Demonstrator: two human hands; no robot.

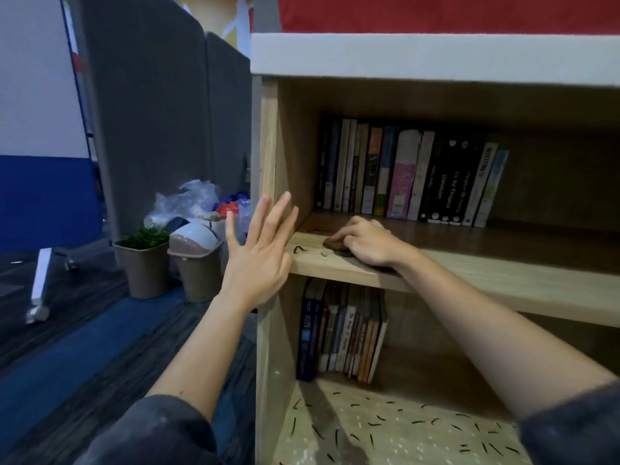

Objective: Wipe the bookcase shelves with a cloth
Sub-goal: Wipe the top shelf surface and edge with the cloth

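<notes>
Dark sleeves at frame bottom, left sleeve (pixel 151 431) and right sleeve (pixel 570 427), both forearms bare and reaching into the bookcase (pixel 268 146).

Left hand (pixel 258 260): fully open, fingers straight and spread, palm toward the left side panel, holding nothing. It sits at the front-left corner of the middle shelf (pixel 469 273); can't tell if it touches the panel.

Right hand (pixel 369 243): on the middle shelf near its front-left corner, fingers curled down over a dark brown cloth (pixel 332 245), gripping it against the board. Only the cloth's left edge shows past the fingertips. Wrist lies across the shelf's front edge.

Shelf surface: light wood grain, a few dark curved bits (pixel 300 250) and a pale crumb (pixel 325 253) just left of the cloth. Upper row of books (pixel 409 176) stands upright along the back edge, left half only. Bottom shelf (pixel 402 431) is dotted with many short dark strokes and pale specks; lower books (pixel 342 330) stand at its back-left, the rightmost leaning. White top board (pixel 402 55) carries something red (pixel 436 11).

Room, left of the case: grey partition panels (pixel 151 112), blue-and-white board on castors (pixel 40 129), potted plant (pixel 144 263) beside a swing-lid bin (pixel 196 260), plastic bags (pixel 194 199) behind them, dark carpet with a blue strip (pixel 67 347).
</notes>
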